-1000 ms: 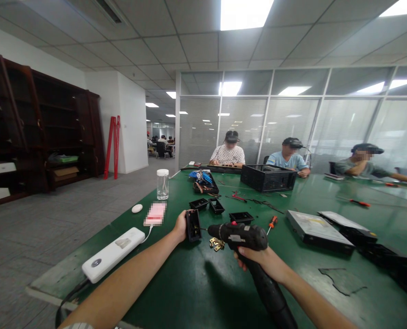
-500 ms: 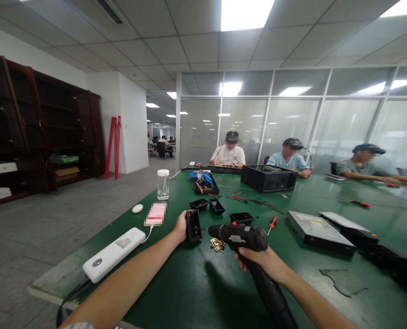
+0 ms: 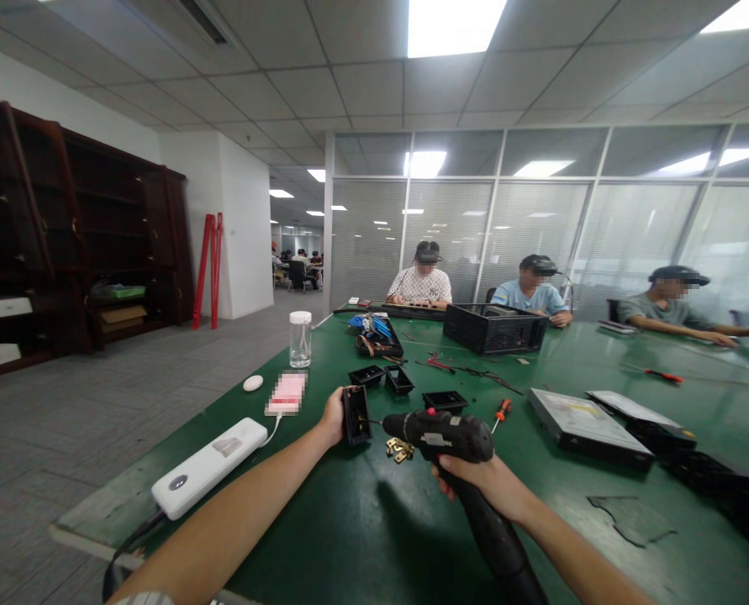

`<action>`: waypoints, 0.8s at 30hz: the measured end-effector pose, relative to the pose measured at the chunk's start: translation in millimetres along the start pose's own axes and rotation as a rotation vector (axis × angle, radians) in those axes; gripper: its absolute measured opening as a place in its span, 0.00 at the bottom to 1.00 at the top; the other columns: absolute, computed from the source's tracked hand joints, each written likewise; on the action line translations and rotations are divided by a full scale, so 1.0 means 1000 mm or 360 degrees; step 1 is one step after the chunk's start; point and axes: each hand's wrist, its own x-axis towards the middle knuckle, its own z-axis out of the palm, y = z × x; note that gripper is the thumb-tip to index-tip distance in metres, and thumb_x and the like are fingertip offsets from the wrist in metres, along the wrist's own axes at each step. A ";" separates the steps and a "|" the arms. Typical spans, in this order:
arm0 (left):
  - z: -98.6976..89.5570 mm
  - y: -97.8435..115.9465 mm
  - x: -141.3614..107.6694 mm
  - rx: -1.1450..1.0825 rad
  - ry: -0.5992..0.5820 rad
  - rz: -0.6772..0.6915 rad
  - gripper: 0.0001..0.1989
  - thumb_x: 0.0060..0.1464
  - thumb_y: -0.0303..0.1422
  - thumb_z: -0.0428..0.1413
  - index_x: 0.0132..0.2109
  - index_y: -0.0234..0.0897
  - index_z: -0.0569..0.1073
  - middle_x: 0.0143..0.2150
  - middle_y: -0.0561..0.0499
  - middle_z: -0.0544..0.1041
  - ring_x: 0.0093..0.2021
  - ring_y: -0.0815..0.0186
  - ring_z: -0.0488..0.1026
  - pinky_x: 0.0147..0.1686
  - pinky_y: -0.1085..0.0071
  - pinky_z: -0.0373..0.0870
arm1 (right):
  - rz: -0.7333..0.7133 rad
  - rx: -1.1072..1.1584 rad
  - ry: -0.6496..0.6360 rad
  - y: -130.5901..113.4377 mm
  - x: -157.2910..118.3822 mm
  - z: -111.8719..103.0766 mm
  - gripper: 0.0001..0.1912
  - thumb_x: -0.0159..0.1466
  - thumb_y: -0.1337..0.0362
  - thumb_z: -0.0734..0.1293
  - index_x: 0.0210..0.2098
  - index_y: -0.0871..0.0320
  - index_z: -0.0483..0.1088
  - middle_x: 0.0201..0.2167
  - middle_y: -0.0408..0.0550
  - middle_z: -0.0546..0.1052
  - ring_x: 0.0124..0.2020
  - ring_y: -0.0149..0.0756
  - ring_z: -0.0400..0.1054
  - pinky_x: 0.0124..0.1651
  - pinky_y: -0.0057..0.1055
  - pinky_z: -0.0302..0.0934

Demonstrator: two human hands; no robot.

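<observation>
My left hand (image 3: 332, 418) grips a small black plastic box (image 3: 356, 417) by its left side, tilted so its hollow inside faces right. Brass-coloured bits show inside it. In my right hand (image 3: 468, 477) is a black power drill (image 3: 440, 434), held by the handle and lying level. Its thin bit points left at the box's open side; whether the tip touches anything is too small to tell. Below the drill's nose lies a little pile of brass pieces (image 3: 400, 449). Similar black boxes stand just behind: one (image 3: 366, 376), another (image 3: 399, 380) and a third (image 3: 445, 402).
An orange-handled screwdriver (image 3: 503, 410) lies right of the drill, near a metal disc drive (image 3: 592, 427). A white power bank (image 3: 210, 467), a phone (image 3: 287, 393) and a clear jar (image 3: 300, 340) stand left. Farther back are a black case (image 3: 493, 328) and several seated people.
My hands, the box and the drill hold practically the same place. At the far right, a co-worker's arms have shifted slightly.
</observation>
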 end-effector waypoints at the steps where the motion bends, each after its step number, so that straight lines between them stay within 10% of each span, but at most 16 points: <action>1: 0.000 0.000 0.001 -0.0001 -0.0014 0.0009 0.12 0.46 0.38 0.46 0.27 0.34 0.69 0.18 0.52 0.68 0.18 0.66 0.66 0.21 0.70 0.62 | -0.0003 -0.0001 0.0007 0.000 0.000 0.000 0.15 0.55 0.55 0.63 0.30 0.64 0.68 0.22 0.46 0.70 0.23 0.31 0.64 0.29 0.31 0.59; 24: 0.002 0.001 -0.003 -0.0015 0.0018 -0.0003 0.12 0.46 0.37 0.46 0.27 0.34 0.69 0.18 0.52 0.68 0.18 0.66 0.66 0.22 0.71 0.61 | -0.0005 0.0001 -0.0032 0.007 0.003 -0.003 0.14 0.56 0.57 0.62 0.30 0.64 0.68 0.22 0.46 0.70 0.23 0.30 0.63 0.29 0.30 0.59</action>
